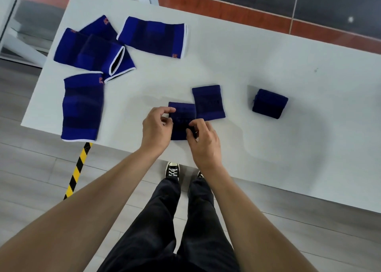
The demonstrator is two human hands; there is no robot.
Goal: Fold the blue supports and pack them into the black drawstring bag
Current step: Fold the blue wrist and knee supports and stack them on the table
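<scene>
Both hands, left (157, 125) and right (203, 141), pinch a folded support (182, 120).

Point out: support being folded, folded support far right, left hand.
support being folded (182, 115), head view, dark middle panel between the hands
folded support far right (269, 103), head view, centre of its top face
left hand (156, 125), head view, back of the hand

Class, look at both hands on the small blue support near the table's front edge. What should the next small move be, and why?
Probably finish this fold and press it flat. The left hand and right hand both pinch the small blue support, while two folded supports lie to its right and four unfolded supports wait at the left. No black bag is in view.
</scene>
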